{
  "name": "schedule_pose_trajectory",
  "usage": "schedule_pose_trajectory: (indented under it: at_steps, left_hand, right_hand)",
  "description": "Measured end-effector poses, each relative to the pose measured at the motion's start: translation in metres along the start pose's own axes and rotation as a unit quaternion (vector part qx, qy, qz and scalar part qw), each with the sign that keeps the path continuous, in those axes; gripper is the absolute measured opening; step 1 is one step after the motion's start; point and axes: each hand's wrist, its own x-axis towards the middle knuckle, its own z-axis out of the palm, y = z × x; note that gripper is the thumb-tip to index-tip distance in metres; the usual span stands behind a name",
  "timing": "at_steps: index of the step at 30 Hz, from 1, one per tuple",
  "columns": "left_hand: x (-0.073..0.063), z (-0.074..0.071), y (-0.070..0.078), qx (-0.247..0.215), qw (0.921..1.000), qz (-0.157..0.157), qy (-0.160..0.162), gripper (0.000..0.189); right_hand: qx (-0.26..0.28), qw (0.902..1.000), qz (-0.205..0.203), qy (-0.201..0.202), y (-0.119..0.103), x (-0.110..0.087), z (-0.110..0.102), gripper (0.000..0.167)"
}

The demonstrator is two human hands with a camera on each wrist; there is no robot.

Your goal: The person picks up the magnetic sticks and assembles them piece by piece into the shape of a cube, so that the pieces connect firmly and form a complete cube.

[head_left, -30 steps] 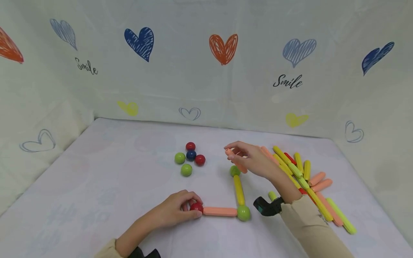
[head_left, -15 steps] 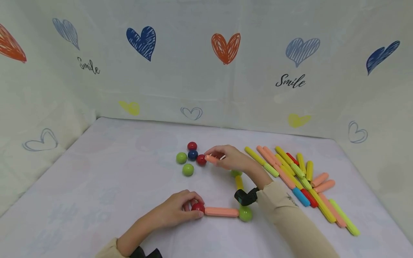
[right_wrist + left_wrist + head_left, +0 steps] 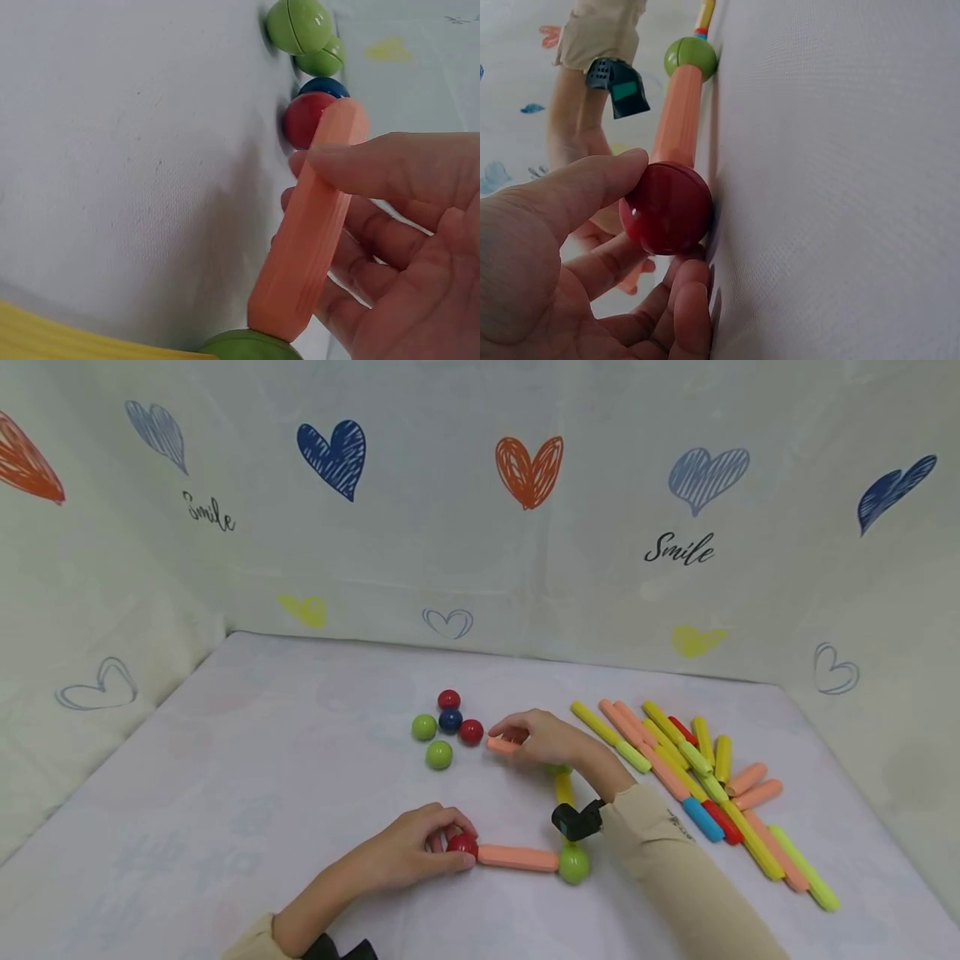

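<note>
My left hand (image 3: 408, 847) holds a red ball (image 3: 669, 210) between thumb and fingers. That ball joins an orange stick (image 3: 519, 857), whose other end meets a green ball (image 3: 574, 864). A yellow stick (image 3: 565, 788) runs from there to a second green ball (image 3: 251, 346), mostly hidden in the head view by the right hand. My right hand (image 3: 551, 739) pinches another orange stick (image 3: 311, 225) between thumb and fingers. In the right wrist view, this stick's near end touches the second green ball; whether it is joined I cannot tell. Its far end points toward the loose balls.
Left of my right hand lie loose balls: a red one (image 3: 471, 732), a blue one (image 3: 450, 720) and several others. A pile of sticks, including a light blue one (image 3: 703, 820), covers the table's right side. A printed cloth (image 3: 600, 568) hangs behind the table.
My right hand has moved left with its orange stick, then slightly down and right, bringing the stick lower. The joined orange stick has tilted slightly. My left hand stays on the red ball.
</note>
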Motion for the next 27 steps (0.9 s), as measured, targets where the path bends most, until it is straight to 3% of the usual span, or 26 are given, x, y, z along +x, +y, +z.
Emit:
schedule_pose_trajectory:
  at_steps: [9, 27]
  left_hand:
    - [0.000, 0.002, 0.003, -0.001, 1.0000, 0.001, -0.003, 0.025]
    - [0.000, -0.001, 0.004, 0.027, 0.9993, 0.022, -0.016, 0.027]
  right_hand:
    - [-0.025, 0.9978, 0.056, -0.025, 0.008, -0.003, -0.003, 0.035]
    - [0.011, 0.9967, 0.054, -0.060, 0.017, -0.006, -0.007, 0.032]
